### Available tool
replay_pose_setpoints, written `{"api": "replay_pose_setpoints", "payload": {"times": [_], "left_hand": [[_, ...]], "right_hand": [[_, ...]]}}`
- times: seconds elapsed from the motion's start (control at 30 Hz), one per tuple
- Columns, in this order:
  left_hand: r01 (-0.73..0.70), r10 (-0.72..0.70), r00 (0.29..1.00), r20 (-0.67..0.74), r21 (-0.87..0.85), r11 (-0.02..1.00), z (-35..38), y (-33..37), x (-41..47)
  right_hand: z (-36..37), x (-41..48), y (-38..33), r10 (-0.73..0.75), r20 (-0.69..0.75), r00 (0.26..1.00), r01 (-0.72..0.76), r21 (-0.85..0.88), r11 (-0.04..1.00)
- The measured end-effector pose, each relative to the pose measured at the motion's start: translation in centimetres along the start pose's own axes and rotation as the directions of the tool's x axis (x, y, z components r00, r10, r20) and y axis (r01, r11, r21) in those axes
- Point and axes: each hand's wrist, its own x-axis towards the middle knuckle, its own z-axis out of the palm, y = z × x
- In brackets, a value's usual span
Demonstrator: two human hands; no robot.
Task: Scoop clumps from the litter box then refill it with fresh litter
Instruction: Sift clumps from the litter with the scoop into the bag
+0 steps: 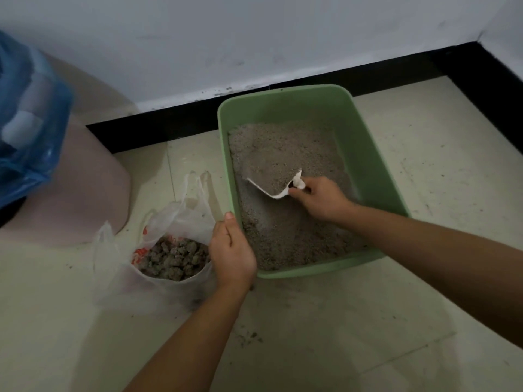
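Scoop [297, 181] points far-left | right grip [319, 199] pinches its handle | left grip [232, 250] clasps box rim [226, 165]

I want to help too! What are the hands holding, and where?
Right hand holds the white scoop by its handle; left hand grips the green litter box's left rim.

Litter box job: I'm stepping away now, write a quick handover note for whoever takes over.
Right hand grips the scoop, dug into the litter mid-box.
Left hand grips the litter box at its near left rim.
Done: clumps lie in the plastic bag left of the box.
Left: finish scooping, then refill; no fresh litter identifiable in view.
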Motion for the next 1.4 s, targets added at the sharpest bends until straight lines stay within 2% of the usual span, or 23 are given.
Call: {"api": "replay_pose_setpoints", "payload": {"times": [0.13, 0.3, 0.37, 0.47, 0.5, 0.57, 0.7, 0.83, 0.93, 1.13, 1.3, 1.33, 1.4], "left_hand": [[0.008, -0.008, 1.000, -0.001, -0.008, 1.000, -0.1, 0.3, -0.1], [0.024, -0.024, 1.000, 0.009, -0.005, 1.000, -0.2, 0.6, -0.2], [0.014, -0.014, 1.000, 0.004, -0.008, 1.000, -0.2, 0.6, -0.2], [0.017, -0.017, 1.000, 0.004, -0.012, 1.000, -0.1, 0.4, -0.1], [0.016, -0.016, 1.000, 0.007, -0.018, 1.000, -0.1, 0.3, -0.1], [0.013, -0.012, 1.000, 0.010, -0.028, 1.000, -0.1, 0.2, -0.1], [0.008, -0.008, 1.000, 0.005, -0.030, 1.000, 0.0, 0.1, -0.1], [0.017, -0.017, 1.000, 0.002, -0.024, 1.000, 0.0, 0.1, -0.1], [0.030, -0.030, 1.000, 0.008, -0.021, 0.999, -0.1, 0.3, -0.1], [0.032, -0.032, 0.999, 0.012, -0.032, 0.999, -0.2, 0.4, -0.2], [0.010, -0.010, 1.000, 0.019, -0.043, 0.999, -0.2, 0.4, -0.3], [0.010, -0.009, 1.000, 0.022, -0.047, 0.999, -0.2, 0.4, -0.3], [0.012, -0.011, 0.999, 0.030, -0.046, 0.999, -0.1, 0.3, -0.2]], "right_hand": [[-2.0, -0.2, 1.0, -0.088, 0.109, 0.990, 0.117, -0.301, 0.946], [-2.8, -0.2, 1.2, -0.210, 0.113, 0.971, 0.238, -0.491, 0.838], [-3.9, -0.2, 0.4, -0.287, 0.151, 0.946, 0.314, -0.647, 0.695], [-6.0, -0.3, -1.7, -0.449, 0.216, 0.867, 0.399, -0.840, 0.367], [-6.5, -0.6, -2.6, -0.516, 0.210, 0.831, 0.399, -0.870, 0.289], [-6.9, -1.1, -3.7, -0.585, 0.182, 0.790, 0.361, -0.910, 0.204], [-6.7, -1.3, -5.1, -0.634, 0.172, 0.754, 0.370, -0.909, 0.193], [-5.2, -0.5, -5.0, -0.583, 0.283, 0.762, 0.435, -0.890, 0.135], [-5.1, 0.9, -5.0, -0.561, 0.314, 0.766, 0.456, -0.880, 0.131], [-5.5, 2.8, -5.4, -0.613, 0.339, 0.713, 0.497, -0.861, 0.103], [-5.6, 0.9, -4.7, -0.585, 0.490, 0.646, 0.638, -0.768, 0.061], [-6.2, 0.5, -4.5, -0.575, 0.500, 0.648, 0.650, -0.756, 0.074], [-7.3, 0.5, -4.6, -0.584, 0.432, 0.687, 0.598, -0.793, 0.116]]}}
